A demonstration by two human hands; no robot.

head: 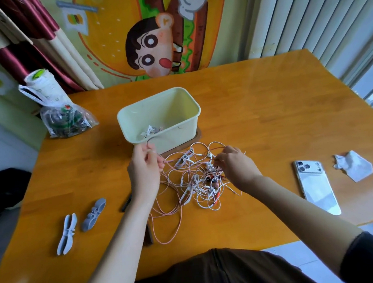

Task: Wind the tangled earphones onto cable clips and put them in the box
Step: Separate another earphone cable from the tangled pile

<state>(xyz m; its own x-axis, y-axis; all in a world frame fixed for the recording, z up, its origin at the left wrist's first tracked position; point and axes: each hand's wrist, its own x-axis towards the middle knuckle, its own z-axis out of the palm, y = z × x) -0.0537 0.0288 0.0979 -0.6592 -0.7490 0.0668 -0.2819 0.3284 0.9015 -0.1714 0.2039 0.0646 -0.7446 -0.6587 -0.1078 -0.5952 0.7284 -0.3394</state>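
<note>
A person sits at an orange wooden table [258, 111], seen from above, both bare forearms reaching forward. Near the middle of the table stands a pale green box [159, 118], open at the top, resting on a thin brown board [195, 138]. Inside the box, against its near wall, lies a small bundle of white earphone [150, 131].

Just in front of the box, on the table, spreads the tangle of earphones [196, 179] – loose loops of white, pink and dark cable crossing one another, with earbuds and plugs caught among them.

The left hand [144, 170] hovers at the box's near left corner, fingers curled, thumb and fingertips pinching a pink cable [168, 160] that runs into the tangle. The right hand [235, 166] is in front of the box and to its right, over the tangle's far edge, fingers bent close together and pinching a thin strand; which cable it is cannot be told.

In front of the box and well to its left lie two grey cable clips [67, 233], side by side, with no cable on them. A dark pen-like object [126, 203] lies between them and the left wrist.

Left of the box sits a clear plastic bag [64, 116]. Far to the box's right lie a white phone [316, 186], camera side up, and – just beyond it – a crumpled paper [353, 165].
</note>
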